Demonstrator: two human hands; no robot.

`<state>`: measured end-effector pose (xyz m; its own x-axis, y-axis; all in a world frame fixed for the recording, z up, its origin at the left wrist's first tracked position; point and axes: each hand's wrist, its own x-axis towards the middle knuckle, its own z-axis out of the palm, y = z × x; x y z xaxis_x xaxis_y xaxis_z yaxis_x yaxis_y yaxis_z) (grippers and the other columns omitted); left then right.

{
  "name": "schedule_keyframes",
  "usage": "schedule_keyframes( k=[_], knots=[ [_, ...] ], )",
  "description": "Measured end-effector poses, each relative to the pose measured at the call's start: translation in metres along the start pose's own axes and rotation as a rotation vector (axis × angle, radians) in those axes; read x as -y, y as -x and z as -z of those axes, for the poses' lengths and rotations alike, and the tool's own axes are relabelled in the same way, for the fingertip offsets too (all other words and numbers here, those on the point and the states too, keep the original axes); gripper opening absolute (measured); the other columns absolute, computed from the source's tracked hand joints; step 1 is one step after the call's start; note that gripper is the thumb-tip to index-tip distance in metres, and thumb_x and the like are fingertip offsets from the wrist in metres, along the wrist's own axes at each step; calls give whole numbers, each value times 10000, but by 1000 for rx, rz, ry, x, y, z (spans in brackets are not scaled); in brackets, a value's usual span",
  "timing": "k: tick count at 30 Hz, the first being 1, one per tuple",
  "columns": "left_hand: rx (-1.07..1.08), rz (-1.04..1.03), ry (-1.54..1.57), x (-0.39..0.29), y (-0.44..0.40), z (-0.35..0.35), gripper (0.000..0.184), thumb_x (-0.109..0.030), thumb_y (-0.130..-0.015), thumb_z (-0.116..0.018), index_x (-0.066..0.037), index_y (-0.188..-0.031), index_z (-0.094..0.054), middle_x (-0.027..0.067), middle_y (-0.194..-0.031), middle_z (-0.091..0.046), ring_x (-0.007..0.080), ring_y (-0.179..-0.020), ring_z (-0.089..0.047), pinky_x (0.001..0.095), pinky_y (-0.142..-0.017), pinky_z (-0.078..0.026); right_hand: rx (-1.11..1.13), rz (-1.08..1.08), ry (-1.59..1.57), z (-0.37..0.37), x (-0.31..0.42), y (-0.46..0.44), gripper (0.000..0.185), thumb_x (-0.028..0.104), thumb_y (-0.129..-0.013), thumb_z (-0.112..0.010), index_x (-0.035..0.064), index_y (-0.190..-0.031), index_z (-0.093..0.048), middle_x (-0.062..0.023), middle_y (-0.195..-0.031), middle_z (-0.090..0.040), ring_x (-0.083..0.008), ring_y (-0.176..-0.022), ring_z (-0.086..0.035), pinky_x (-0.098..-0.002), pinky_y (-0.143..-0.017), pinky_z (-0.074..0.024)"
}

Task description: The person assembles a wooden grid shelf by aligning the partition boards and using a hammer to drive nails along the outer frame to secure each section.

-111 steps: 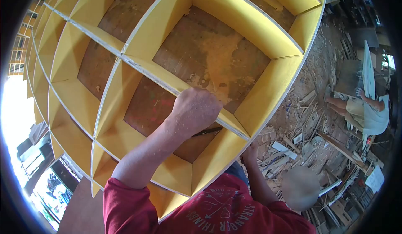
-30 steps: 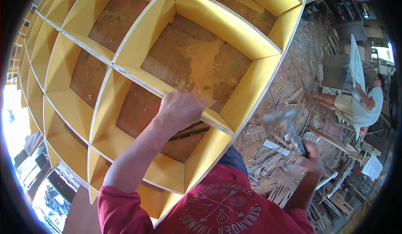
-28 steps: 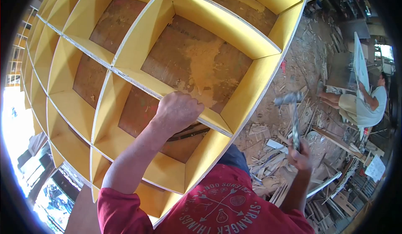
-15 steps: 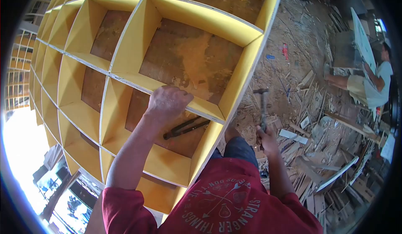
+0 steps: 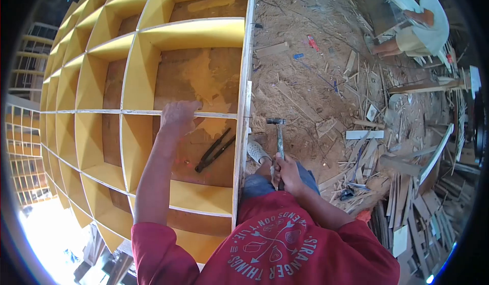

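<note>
The right hand (image 5: 289,174), wrapped round a grey metal hammer (image 5: 280,138), has brought it within reach of the yellow wooden grid frame (image 5: 198,36), whose divider the left hand (image 5: 177,116) grips.

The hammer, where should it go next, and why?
Perhaps bring the hammer nearer the yellow frame, where the divider meets its side board: the right hand's grip holds it just outside, while the left hand's grip is on that divider.

Dusty brown floor (image 5: 298,89) beyond right grip (image 5: 289,173), scrap-strewn; wood offcuts (image 5: 418,234) heaped well right of same grip. Glaring white daylight (image 5: 51,234) low, left of left grip (image 5: 178,117); dim background (image 5: 53,0) far up-left of it.
</note>
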<state>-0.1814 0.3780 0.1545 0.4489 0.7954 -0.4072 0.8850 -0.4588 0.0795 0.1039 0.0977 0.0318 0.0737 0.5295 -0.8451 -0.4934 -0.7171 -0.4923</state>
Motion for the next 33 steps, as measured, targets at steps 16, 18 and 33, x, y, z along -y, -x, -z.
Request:
schedule_keyframes(
  k=[16, 18, 33],
  knots=[
    [-125, 73, -34, -17, 6, -3, 440, -449, -780, -907, -168, -1099, -798, 143, -1007, -794, 356, -982, -748, 494, -900, -576, -98, 290, -237, -95, -77, -17, 261, 373, -1137, -524, 120, -1084, -490, 18, -659, -463, -95, -446, -432, -284, -377, -364],
    [-149, 72, -36, -19, 9, -6, 451, -453, -772, -912, -156, -1093, -800, 149, -994, -794, 360, -971, -750, 496, -895, -576, -192, 261, -300, -72, -62, -13, 253, 364, -1146, -497, 115, -1095, -496, 19, -670, -464, -93, -455, -424, -282, -381, -373],
    [-193, 23, -48, -13, 8, -13, 484, -477, -751, -916, -116, -1053, -804, 171, -981, -791, 372, -957, -750, 499, -898, -577, -268, 553, -593, -33, -36, -11, 317, 390, -1143, -503, 85, -1070, -556, 12, -667, -467, -103, -444, -427, -315, -380, -393]
  ],
)
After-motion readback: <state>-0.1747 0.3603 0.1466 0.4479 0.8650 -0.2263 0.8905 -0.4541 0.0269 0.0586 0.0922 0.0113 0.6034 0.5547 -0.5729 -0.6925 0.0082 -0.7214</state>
